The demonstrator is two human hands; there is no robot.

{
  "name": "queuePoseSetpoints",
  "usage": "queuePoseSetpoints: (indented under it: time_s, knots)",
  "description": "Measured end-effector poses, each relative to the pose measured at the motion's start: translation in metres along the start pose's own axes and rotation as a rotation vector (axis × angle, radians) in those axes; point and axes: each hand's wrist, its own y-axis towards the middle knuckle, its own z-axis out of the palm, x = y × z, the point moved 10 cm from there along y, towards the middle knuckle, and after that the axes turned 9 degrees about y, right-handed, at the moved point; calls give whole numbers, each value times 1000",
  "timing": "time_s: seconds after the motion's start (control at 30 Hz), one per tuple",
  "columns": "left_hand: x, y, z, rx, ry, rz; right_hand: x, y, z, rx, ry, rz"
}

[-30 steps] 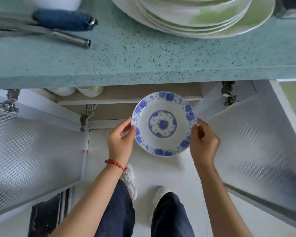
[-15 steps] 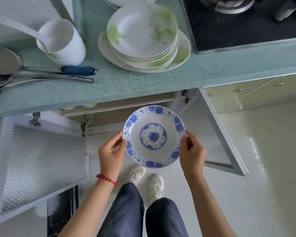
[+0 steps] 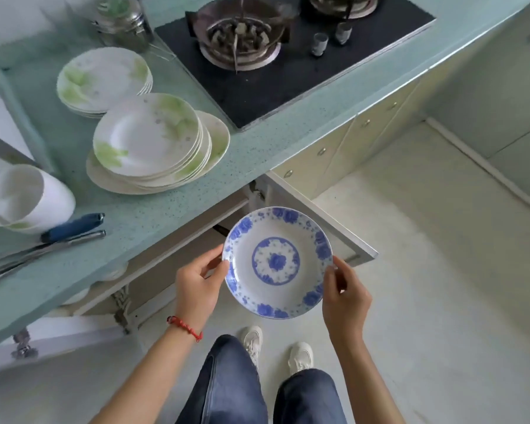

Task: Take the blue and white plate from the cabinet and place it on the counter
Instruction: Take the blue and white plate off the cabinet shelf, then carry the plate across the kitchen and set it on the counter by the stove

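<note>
Two hands on the blue and white plate (image 3: pixel 276 262): left hand (image 3: pixel 198 284) pinches its left rim, right hand (image 3: pixel 344 293) its right rim, each grip closed on the edge with the thumb on top. Plate is face up, roughly level, in the air, clear of the desk (image 3: pixel 153 215) and below its front edge. Open cabinet door (image 3: pixel 325 221) just behind the plate. Up-left of the grip, on the desk: stack of green-patterned plates (image 3: pixel 153 145), white cup (image 3: pixel 28 198), blue-handled utensil (image 3: pixel 72 226). Gas hob (image 3: pixel 276 56) farther back.
</note>
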Motion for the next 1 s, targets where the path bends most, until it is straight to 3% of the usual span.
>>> queuePoseSetpoints:
  time_s: [0.33, 0.67, 1.0]
  knots:
    - [-60, -56, 118, 313, 19, 150, -17, -45, -160, -289, -24, 21]
    - [-112, -190, 262, 573, 0, 247, -61, -108, -356, -559, -56, 82]
    - [-154, -247, 366, 655, -23, 258, -86, -98, -464, -668, -51, 73]
